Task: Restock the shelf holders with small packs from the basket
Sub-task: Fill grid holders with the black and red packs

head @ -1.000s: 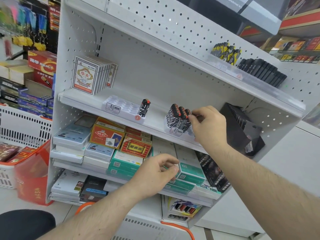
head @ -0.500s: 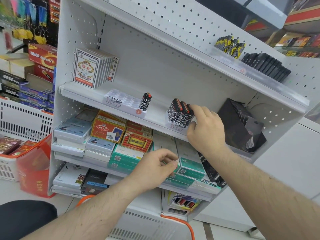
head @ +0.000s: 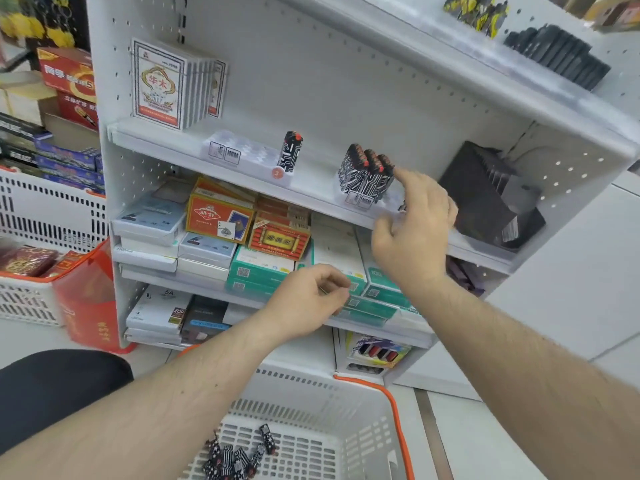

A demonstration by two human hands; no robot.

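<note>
The right hand (head: 414,233) is raised with fingers relaxed, index fingertip touching the packs (head: 366,174) in the shelf holder (head: 358,199). The left hand (head: 306,303) is loosely curled, gripping nothing discernible. More packs are seen in the basket (head: 360,410).

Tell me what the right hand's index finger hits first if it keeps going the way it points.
Probably the cluster of black-and-white patterned small packs with red tops in the clear shelf holder. The right hand has its index fingertip already at that cluster's right edge, pointing up and left; whether it touches is unclear.
</note>
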